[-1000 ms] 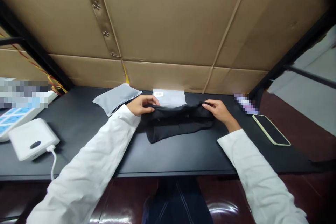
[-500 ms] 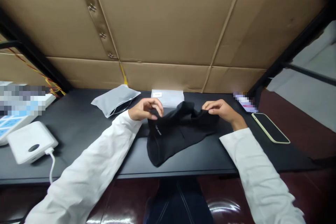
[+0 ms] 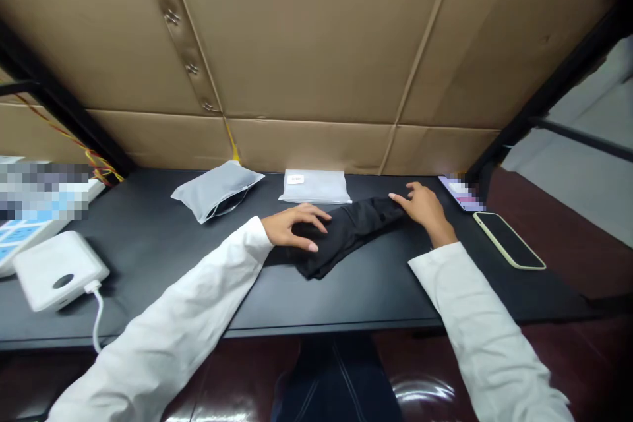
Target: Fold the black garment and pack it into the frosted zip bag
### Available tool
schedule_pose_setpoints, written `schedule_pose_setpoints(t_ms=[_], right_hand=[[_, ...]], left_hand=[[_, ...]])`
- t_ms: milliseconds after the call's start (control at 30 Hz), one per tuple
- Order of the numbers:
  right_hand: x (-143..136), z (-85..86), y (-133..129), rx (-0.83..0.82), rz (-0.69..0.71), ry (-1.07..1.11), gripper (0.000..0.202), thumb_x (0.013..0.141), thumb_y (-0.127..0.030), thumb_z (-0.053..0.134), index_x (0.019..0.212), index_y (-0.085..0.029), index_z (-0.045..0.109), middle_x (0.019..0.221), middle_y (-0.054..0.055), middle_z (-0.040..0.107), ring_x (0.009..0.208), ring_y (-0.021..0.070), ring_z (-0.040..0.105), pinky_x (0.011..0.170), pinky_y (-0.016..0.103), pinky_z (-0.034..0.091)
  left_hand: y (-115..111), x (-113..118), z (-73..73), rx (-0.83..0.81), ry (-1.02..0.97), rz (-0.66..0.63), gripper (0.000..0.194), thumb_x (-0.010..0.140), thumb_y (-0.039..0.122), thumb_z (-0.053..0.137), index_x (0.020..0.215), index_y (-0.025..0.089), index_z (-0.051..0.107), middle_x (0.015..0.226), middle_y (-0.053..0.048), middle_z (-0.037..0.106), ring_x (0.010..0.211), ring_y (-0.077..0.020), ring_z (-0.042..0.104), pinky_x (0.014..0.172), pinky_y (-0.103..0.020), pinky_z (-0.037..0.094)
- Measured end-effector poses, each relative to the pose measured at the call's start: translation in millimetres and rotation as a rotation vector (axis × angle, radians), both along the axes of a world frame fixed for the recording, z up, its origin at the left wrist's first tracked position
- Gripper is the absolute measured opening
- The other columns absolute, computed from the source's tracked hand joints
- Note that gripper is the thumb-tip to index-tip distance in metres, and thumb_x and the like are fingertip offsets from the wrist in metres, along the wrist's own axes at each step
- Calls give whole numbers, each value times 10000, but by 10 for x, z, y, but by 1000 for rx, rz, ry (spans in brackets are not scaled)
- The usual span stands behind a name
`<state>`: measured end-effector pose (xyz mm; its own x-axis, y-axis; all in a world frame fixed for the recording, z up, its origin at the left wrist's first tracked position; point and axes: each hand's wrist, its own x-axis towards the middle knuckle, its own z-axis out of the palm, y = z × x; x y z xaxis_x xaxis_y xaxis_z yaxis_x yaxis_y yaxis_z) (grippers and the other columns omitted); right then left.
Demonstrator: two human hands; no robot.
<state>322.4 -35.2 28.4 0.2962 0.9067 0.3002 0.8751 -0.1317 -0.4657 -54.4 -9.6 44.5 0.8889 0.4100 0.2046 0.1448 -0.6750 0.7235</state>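
A black cloth garment (image 3: 341, 234) lies bunched on the dark table, stretched out slantwise from lower left to upper right; its exact kind is unclear. My left hand (image 3: 297, 227) rests over its left end, fingers spread and thumb apart, covering part of the fabric. At the other end, my right hand (image 3: 420, 204) touches or hovers just over the edge with its thumb, its fingers apart. Behind the garment lies a flat, frosted zip bag (image 3: 315, 188) with a small white label. A grey zip bag (image 3: 217, 189) with a gaping mouth sits to the left.
On the right lie a phone (image 3: 510, 241) with a pale case and a purple-and-white packet (image 3: 459, 192). A white power bank (image 3: 62, 270) with a cable is at the left, near a white-and-blue box (image 3: 30, 231). Brown padded sheeting (image 3: 316, 46) rises behind the table.
The garment, held up between both hands before, now lies lower and flatter on the table. Both hands have let go and spread their fingers; its white lettering no longer shows.
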Motion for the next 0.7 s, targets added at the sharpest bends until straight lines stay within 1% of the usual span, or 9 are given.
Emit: schedule_pose_setpoints(t_ms=[33,100,200,267,333,400,500,600,700], right_hand=[[11,16,-13,-99,-33,73,654,709,-681,672,1088,-149,660,906,171,701,884,352,669,775,492,530],[9,45,-44,-303,8,275,689,659,-712,697,1045,-144,652,743,131,693,729,316,684,672,452,552],[-37,40,-67,-408,179,538,761,552,-545,851,1156,-175,576,737,57,680,645,246,677,587,385,571],[-80,1,-48,-328,259,567,782,480,-384,902,1160,-202,562,778,23,671,645,210,664,569,349,571],[-142,-38,-14,-180,252,493,760,454,-282,889,1142,-213,575,781,-1,659,659,193,650,593,338,571],[-250,-54,7,-6,177,403,719,493,-242,843,1160,-213,577,779,-9,658,696,196,648,674,358,576],[-535,-34,-42,277,105,344,533,648,-217,718,1166,-206,594,862,37,678,798,223,659,792,398,573],[-891,-22,-166,522,258,168,352,789,-140,550,1110,-235,657,1090,111,645,1044,268,623,928,432,533],[-1151,-57,-252,537,578,-4,455,798,-51,474,1133,-286,673,1268,76,603,1208,264,555,1029,455,478]], left_hand=[[34,-15,-14,70,7,103,447,743,517,747,1082,231,691,1238,-107,612,1180,-263,526,1063,-434,372],[93,-51,-64,162,84,278,550,704,599,743,1071,198,663,1093,-100,621,1034,-249,558,962,-404,430],[146,-83,-148,213,244,312,719,480,688,820,936,167,624,931,-61,590,893,-231,535,828,-345,451],[155,-78,-179,233,281,283,749,381,684,848,863,174,587,892,-41,572,877,-226,514,795,-320,440],[146,-60,-185,214,273,292,735,376,664,856,845,181,562,869,-24,559,856,-214,507,764,-299,431],[127,-38,-176,128,267,301,660,464,641,836,840,186,540,820,1,551,784,-184,508,703,-272,419],[103,-13,-165,-2,251,317,509,611,574,779,798,195,496,709,38,532,667,-146,488,617,-247,384],[100,0,-169,-56,149,364,450,634,497,773,793,196,480,720,37,551,694,-153,521,642,-256,407],[113,4,-172,-169,32,446,459,610,428,790,852,199,475,765,41,569,718,-155,556,679,-273,442]])
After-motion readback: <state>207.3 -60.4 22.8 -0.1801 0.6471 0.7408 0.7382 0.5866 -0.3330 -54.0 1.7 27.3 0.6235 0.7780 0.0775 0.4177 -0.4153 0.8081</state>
